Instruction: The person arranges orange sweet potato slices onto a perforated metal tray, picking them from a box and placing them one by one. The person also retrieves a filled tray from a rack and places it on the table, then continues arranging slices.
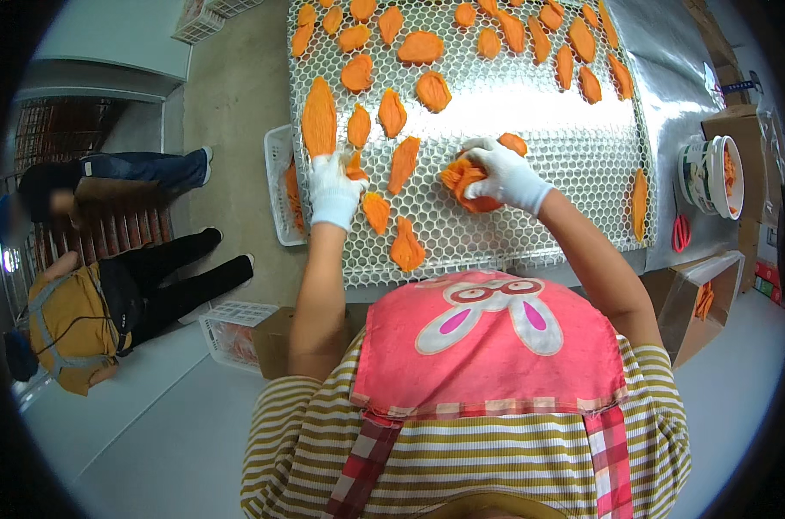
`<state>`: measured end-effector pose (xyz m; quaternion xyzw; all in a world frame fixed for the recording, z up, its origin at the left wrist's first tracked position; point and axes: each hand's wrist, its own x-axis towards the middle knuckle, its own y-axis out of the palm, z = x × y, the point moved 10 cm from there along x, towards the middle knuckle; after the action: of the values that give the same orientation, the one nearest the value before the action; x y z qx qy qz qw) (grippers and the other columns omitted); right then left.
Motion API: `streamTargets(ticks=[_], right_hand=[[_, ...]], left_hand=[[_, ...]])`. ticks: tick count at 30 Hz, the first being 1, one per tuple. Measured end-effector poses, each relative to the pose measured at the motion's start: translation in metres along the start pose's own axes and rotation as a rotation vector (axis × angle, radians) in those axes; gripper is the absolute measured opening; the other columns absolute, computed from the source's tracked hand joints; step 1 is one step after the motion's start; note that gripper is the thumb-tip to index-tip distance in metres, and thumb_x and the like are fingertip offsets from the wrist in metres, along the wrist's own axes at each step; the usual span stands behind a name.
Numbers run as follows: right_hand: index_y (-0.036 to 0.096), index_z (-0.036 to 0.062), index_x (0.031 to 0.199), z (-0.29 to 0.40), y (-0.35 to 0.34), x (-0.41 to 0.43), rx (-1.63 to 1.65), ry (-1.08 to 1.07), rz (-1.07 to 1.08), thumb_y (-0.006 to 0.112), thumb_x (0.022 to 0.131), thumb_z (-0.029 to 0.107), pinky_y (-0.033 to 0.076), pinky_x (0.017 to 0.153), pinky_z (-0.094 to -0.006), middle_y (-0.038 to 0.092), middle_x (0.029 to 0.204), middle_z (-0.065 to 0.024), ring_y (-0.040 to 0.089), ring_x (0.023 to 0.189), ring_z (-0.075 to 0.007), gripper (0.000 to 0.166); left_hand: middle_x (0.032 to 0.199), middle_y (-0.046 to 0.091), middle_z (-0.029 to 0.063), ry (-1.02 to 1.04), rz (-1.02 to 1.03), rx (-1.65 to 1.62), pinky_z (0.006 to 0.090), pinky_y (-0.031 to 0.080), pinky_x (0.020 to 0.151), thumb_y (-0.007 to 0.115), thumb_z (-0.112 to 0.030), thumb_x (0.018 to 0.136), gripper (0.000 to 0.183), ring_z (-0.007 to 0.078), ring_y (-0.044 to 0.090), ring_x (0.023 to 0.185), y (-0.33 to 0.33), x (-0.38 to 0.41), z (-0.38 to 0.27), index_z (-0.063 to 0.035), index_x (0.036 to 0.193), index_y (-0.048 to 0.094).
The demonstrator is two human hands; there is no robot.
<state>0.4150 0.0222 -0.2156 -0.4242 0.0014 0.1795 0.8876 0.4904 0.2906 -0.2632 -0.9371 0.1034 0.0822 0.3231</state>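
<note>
Dried orange fruit or vegetable slices (421,47) lie spaced over a white mesh drying tray (561,214) in front of me. My left hand (335,185), in a white glove, is at the tray's left side with a small orange slice (356,167) at its fingers, just below a long slice (319,117). Gloved in white too, my right hand (501,174) is closed around a bunch of orange slices (465,185) over the middle of the mesh. Another slice (513,144) shows just beyond its knuckles.
A white basket (277,188) with slices stands left of the tray. Right of it are a white bucket (698,175), red-handled scissors (681,233) and a cardboard box (704,324). Two people stand at the left by metal racks. Another basket (227,334) sits lower left.
</note>
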Motion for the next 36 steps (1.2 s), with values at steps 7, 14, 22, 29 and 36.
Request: streamTargets(ticks=[7, 14, 22, 29, 36], right_hand=[[0.057, -0.0018, 0.116, -0.011, 0.013, 0.012, -0.124, -0.014, 0.000, 0.075, 0.075, 0.033, 0.043, 0.100, -0.0379, 0.052, 0.128, -0.0157, 0.053, 0.115, -0.0323, 0.057], [0.058, 0.0014, 0.112, -0.013, 0.004, 0.027, -0.174, 0.068, 0.073, 0.081, 0.068, 0.035, 0.046, 0.093, -0.0420, 0.054, 0.116, -0.0202, 0.054, 0.106, -0.0386, 0.060], [0.055, 0.0066, 0.118, -0.020, 0.002, 0.022, -0.049, 0.186, 0.077, 0.084, 0.063, 0.035, 0.047, 0.089, -0.0421, 0.057, 0.106, -0.0178, 0.056, 0.101, -0.0352, 0.069], [0.054, 0.0065, 0.121, -0.023, 0.011, 0.014, -0.129, 0.214, 0.017, 0.081, 0.068, 0.033, 0.048, 0.090, -0.0417, 0.061, 0.104, -0.0178, 0.058, 0.102, -0.0339, 0.065], [0.054, 0.0037, 0.119, -0.025, 0.008, 0.006, -0.044, 0.246, -0.064, 0.080, 0.069, 0.032, 0.049, 0.087, -0.0408, 0.062, 0.105, -0.0198, 0.060, 0.099, -0.0353, 0.062]], left_hand=[[0.103, 0.057, 0.0064, -0.203, -0.001, -0.549, 0.0297, 0.052, 0.085, 0.075, 0.009, 0.067, 0.055, 0.0175, 0.059, 0.098, -0.014, -0.061, -0.010, -0.0019, 0.114, 0.049], [0.111, 0.062, 0.0083, 0.033, -0.034, -0.316, 0.0302, 0.051, 0.087, 0.073, -0.003, 0.074, 0.051, 0.0180, 0.062, 0.097, -0.086, 0.057, -0.038, 0.0025, 0.121, 0.054], [0.116, 0.064, 0.0124, -0.192, 0.118, 0.225, 0.0339, 0.051, 0.090, 0.079, -0.008, 0.067, 0.068, 0.0244, 0.063, 0.102, -0.049, 0.170, -0.008, -0.0021, 0.130, 0.053], [0.135, 0.053, 0.0171, -0.295, 0.198, 0.632, 0.0389, 0.045, 0.102, 0.089, -0.028, 0.058, 0.099, 0.0301, 0.053, 0.123, -0.047, 0.182, -0.020, -0.0072, 0.141, 0.039], [0.135, 0.053, 0.0162, -0.232, 0.171, 0.532, 0.0380, 0.045, 0.102, 0.091, -0.029, 0.056, 0.102, 0.0302, 0.053, 0.123, -0.047, 0.184, -0.016, -0.0060, 0.140, 0.038]])
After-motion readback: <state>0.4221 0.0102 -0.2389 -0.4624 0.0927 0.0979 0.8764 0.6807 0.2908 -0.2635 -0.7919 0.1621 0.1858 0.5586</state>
